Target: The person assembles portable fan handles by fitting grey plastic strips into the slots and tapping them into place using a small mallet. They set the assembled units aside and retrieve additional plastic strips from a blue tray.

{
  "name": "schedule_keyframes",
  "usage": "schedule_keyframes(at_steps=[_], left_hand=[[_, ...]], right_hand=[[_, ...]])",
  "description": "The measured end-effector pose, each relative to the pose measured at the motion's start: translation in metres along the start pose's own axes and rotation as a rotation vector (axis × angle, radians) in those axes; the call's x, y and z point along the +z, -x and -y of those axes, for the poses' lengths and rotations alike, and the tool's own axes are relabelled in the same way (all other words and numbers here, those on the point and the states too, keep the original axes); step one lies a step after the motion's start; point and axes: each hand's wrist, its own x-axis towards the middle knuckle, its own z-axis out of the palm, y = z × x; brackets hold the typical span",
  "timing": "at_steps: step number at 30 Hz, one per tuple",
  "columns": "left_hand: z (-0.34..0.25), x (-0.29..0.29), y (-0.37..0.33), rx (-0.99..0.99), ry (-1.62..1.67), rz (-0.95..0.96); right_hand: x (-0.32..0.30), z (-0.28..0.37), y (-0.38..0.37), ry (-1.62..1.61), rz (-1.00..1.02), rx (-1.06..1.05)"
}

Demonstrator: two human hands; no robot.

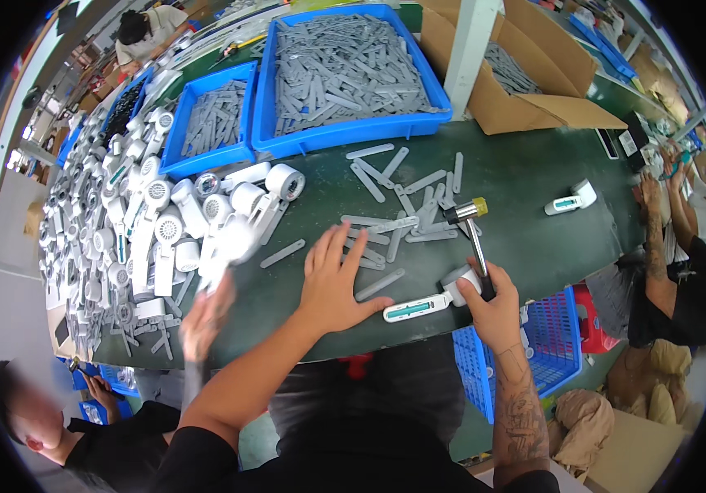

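My left hand (335, 283) lies with fingers spread over the green table, its fingertips among loose grey plastic strips (431, 201). The left thumb reaches toward the handle end of a white handheld fan (418, 308), which has a teal strip inside its open handle. My right hand (492, 306) is closed around the grip of a small mallet (466, 210) with a black face and a yellow one, its head pointing away from me. The right thumb also rests against the fan's round head (459, 283).
Blue trays (353, 135) of grey strips and a cardboard box (525, 111) stand at the back. White fans (168, 228) are heaped at left, where a co-worker's hand (205, 320) moves a blurred white one. Another fan (570, 200) lies at right, near other people's hands.
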Motion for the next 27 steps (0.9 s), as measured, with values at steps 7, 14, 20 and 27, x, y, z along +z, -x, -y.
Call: schedule_keyframes(at_steps=[7,14,20,27], left_hand=[[0.014,0.017,-0.042,0.003,0.017,-0.036],[0.019,0.023,-0.067,0.157,-0.064,-0.164],[0.038,0.0,-0.074,0.047,0.09,-0.101],[0.148,-0.134,-0.144,-0.59,0.335,-0.265]], right_hand=[[-0.004,0.015,0.001,0.087,0.056,0.038],[0.005,0.008,0.003,0.089,-0.046,-0.08],[0.006,0.009,0.004,0.115,-0.048,-0.09],[0.004,0.007,0.01,0.118,-0.065,-0.06]])
